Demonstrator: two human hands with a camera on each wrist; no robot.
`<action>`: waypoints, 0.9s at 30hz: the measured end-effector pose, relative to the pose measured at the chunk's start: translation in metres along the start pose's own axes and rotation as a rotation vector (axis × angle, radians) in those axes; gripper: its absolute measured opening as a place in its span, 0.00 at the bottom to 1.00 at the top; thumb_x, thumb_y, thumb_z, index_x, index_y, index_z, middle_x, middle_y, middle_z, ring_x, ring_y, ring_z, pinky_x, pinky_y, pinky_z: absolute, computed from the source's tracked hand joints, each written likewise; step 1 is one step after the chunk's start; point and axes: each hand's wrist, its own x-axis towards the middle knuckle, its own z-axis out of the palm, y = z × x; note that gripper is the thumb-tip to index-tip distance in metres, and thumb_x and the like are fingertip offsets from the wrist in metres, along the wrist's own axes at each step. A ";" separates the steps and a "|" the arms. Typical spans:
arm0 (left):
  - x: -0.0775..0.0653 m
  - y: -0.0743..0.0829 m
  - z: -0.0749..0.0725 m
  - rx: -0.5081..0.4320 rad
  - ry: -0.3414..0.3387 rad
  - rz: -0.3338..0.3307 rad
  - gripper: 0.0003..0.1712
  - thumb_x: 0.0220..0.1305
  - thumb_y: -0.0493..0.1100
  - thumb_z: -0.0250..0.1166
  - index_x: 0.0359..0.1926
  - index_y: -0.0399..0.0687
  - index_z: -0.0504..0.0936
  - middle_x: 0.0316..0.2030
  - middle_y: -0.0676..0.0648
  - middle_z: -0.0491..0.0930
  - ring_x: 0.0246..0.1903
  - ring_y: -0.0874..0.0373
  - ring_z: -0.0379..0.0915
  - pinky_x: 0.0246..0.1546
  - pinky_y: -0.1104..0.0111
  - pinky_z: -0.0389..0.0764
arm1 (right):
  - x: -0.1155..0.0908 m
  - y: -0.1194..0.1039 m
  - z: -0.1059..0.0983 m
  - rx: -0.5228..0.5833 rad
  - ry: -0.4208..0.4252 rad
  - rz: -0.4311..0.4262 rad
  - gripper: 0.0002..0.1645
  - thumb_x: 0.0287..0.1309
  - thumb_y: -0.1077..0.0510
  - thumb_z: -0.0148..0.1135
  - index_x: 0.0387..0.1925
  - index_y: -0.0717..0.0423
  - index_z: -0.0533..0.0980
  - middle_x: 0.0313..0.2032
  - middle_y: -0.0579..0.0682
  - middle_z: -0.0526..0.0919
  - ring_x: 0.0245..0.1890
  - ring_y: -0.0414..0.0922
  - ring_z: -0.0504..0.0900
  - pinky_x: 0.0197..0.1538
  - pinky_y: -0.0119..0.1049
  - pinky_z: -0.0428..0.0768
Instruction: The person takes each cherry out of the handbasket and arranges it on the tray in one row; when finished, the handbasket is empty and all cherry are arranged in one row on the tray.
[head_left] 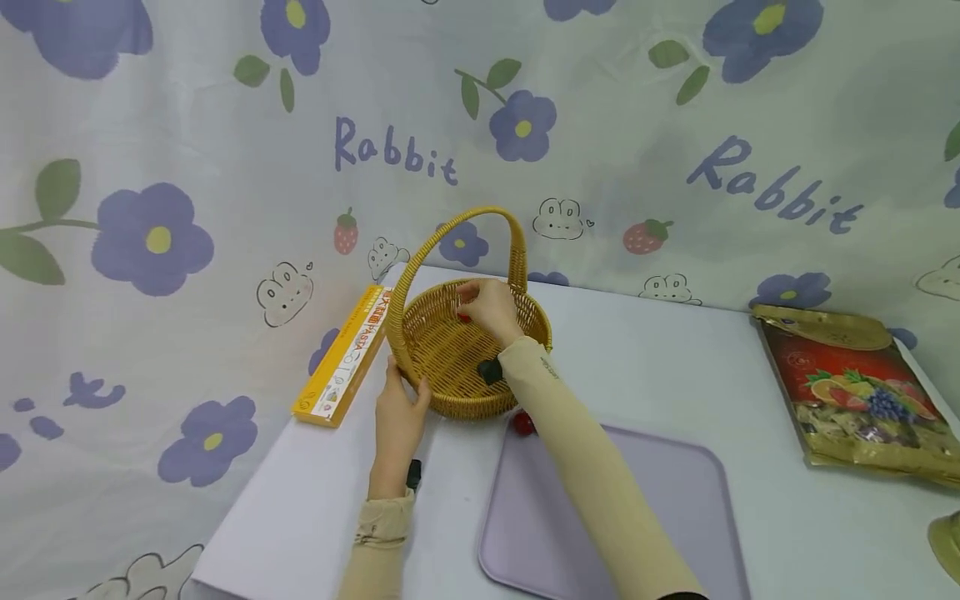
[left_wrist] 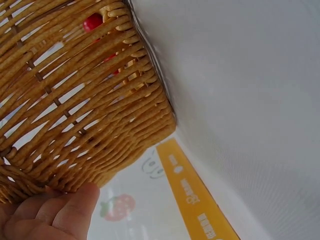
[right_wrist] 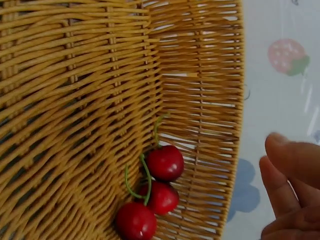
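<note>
Fingers (right_wrist: 295, 157) apart, our right hand (head_left: 491, 311) tops the basket (head_left: 461, 407) our left hand (head_left: 399, 421) grips; slick-looking cherries (right_wrist: 164, 198) inside: pinch stems (right_wrist: 149, 181).

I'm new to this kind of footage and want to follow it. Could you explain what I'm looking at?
You see a person's two bare hands, not a machine. The wide picture comes from a camera worn on the head; the other two come from cameras on the wrists. The left-wrist one shows the basket from outside, and the right-wrist one looks into it.

Around the basket, on the table, are a box, a tray and a bag. Three cherries show inside the basket, and another cherry is at the tray's corner nearest it.

The left hand grips the basket's side. The right hand is over the basket; its fingers curve loosely, and I can see nothing held in them.
</note>
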 end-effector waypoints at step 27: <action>-0.030 -0.008 -0.054 -0.047 0.119 0.104 0.32 0.67 0.38 0.59 0.68 0.34 0.62 0.63 0.28 0.70 0.61 0.37 0.69 0.57 0.44 0.73 | 0.007 -0.001 0.058 -0.201 -0.125 0.107 0.28 0.47 0.54 0.76 0.53 0.37 0.81 0.56 0.46 0.82 0.52 0.49 0.81 0.47 0.44 0.81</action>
